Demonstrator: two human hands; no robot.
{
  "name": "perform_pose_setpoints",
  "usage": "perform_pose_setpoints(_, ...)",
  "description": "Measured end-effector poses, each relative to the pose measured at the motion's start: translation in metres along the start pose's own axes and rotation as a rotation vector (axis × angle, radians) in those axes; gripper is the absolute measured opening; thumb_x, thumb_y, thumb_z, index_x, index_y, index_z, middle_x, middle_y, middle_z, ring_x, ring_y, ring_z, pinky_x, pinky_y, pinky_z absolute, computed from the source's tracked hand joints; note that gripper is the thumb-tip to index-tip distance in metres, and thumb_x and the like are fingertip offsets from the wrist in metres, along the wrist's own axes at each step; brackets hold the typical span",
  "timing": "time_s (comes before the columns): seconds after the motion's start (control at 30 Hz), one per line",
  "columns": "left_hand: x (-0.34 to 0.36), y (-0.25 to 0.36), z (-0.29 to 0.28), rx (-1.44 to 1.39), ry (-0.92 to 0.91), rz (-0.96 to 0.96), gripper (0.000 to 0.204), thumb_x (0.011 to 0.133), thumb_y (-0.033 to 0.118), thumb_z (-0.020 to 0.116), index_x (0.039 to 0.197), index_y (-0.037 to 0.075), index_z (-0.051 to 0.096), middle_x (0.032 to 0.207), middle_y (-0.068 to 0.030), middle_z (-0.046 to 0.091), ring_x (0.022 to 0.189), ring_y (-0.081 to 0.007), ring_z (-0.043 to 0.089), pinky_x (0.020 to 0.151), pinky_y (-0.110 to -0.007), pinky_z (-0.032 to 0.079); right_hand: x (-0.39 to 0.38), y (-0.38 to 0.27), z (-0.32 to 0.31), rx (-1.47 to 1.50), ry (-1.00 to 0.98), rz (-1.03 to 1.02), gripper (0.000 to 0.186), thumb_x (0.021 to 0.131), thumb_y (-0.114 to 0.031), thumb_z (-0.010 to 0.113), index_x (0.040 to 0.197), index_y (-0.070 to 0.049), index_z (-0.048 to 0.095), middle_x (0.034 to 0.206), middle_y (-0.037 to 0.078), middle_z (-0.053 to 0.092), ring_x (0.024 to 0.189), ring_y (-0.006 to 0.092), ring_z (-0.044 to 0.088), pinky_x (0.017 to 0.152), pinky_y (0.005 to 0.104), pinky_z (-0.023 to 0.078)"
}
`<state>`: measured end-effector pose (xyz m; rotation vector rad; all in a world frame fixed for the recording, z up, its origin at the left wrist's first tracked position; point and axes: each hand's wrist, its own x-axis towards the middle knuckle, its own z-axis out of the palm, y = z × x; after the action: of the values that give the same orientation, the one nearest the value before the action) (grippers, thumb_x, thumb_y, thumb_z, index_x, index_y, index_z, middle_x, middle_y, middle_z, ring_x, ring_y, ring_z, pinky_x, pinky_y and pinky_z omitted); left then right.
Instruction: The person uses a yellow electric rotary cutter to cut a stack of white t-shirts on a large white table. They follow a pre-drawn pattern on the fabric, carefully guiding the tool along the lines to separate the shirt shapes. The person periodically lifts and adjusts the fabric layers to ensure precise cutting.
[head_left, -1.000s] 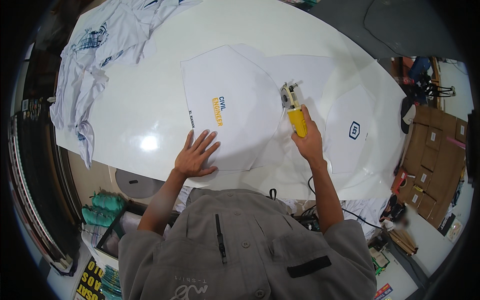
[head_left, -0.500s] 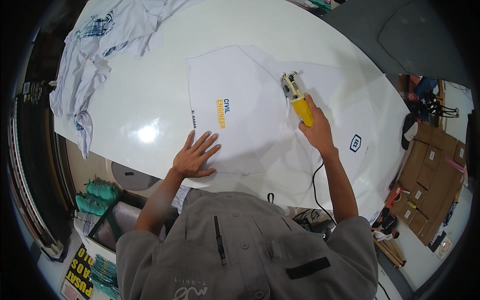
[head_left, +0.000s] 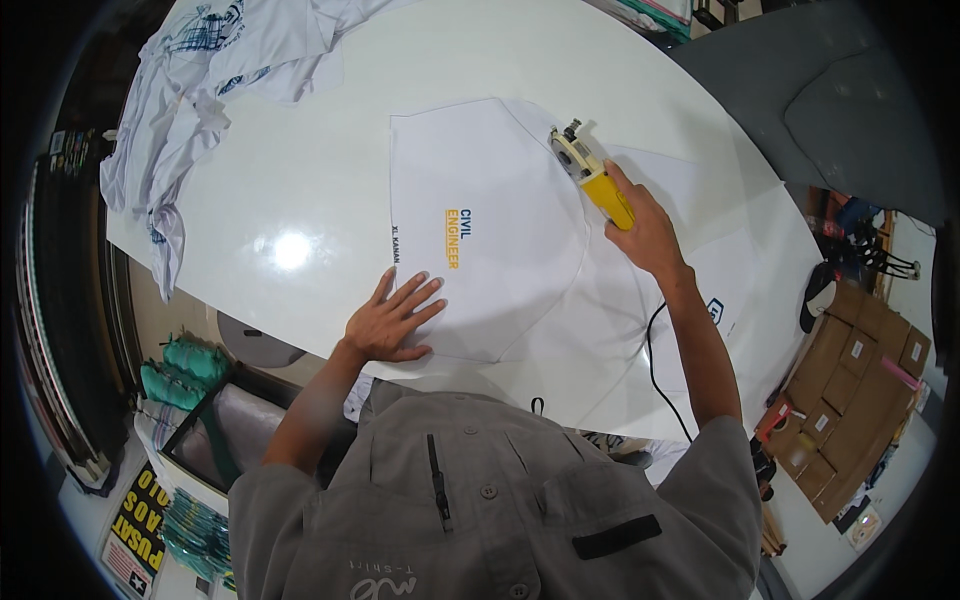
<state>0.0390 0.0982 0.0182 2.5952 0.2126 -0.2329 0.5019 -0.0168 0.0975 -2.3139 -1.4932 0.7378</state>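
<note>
My right hand (head_left: 647, 228) is wrapped round the yellow body of an electric rotary fabric cutter (head_left: 597, 178). Its round blade and cream head rest along the right edge of a white fabric panel (head_left: 490, 190), and a black cord trails back from it under my forearm. Blue and yellow lettering is printed on the panel, with small dark print along its left edge. My left hand (head_left: 393, 318) lies flat on the panel's near left corner, fingers spread. More white fabric (head_left: 700, 265) with a blue emblem lies to the right, partly hidden by my right forearm.
White printed garments (head_left: 170, 130) are heaped at the table's far left, hanging over its edge. The glossy white table (head_left: 300, 180) curves around the panel. Brown cartons (head_left: 850, 370) stand off to the right. Green bundles (head_left: 185, 370) lie at lower left, beside an open box.
The cutter in my right hand has moved a little farther up the panel's right edge, its head now tilted more leftward. My left hand remains flat on the panel.
</note>
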Motion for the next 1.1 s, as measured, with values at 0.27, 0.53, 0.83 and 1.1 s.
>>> perform_pose_setpoints(0.27,-0.001,-0.001,-0.001,-0.006,0.012,0.005,0.088,0.088,0.065,0.073,0.161,0.023,0.047,0.173,-0.0086,0.035,0.161,-0.0308,0.031,0.129,-0.069,0.017,0.035,-0.014,-0.003,-0.061,-0.05,-0.015,0.096,0.084,-0.008,0.071,0.168,-0.038,0.035,0.105,0.015,0.062,0.101,0.0374,0.067,0.09,0.047,0.057)
perform_pose_setpoints(0.53,0.001,-0.001,-0.001,0.0,0.065,0.022,0.087,0.089,0.066,0.071,0.161,0.022,0.049,0.171,-0.0093,0.039,0.159,-0.0314,0.035,0.129,-0.067,0.019,0.066,-0.03,-0.001,-0.062,-0.062,-0.035,0.095,0.085,-0.01,0.07,0.168,-0.039,0.033,0.11,0.018,0.064,0.106,0.0389,0.067,0.094,0.0476,0.055)
perform_pose_setpoints(0.83,-0.001,0.002,-0.004,0.017,0.048,0.021,0.092,0.09,0.07,0.068,0.164,0.021,0.044,0.174,-0.0079,0.037,0.162,-0.0296,0.031,0.131,-0.065,0.016,0.106,-0.059,0.005,-0.002,-0.055,-0.03,0.096,0.083,-0.011,0.071,0.169,-0.034,0.033,0.119,0.02,0.067,0.112,0.0389,0.067,0.099,0.0458,0.052)
perform_pose_setpoints(1.1,0.088,0.066,0.005,-0.043,0.277,0.098,0.073,0.097,0.048,0.066,0.159,0.012,0.049,0.174,-0.0135,0.034,0.163,-0.0339,0.027,0.128,-0.068,0.015,0.062,-0.089,-0.008,1.016,0.209,0.432,0.1,0.087,-0.01,0.072,0.173,-0.023,0.021,0.114,0.016,0.066,0.079,0.0254,0.07,0.065,0.0382,0.059)
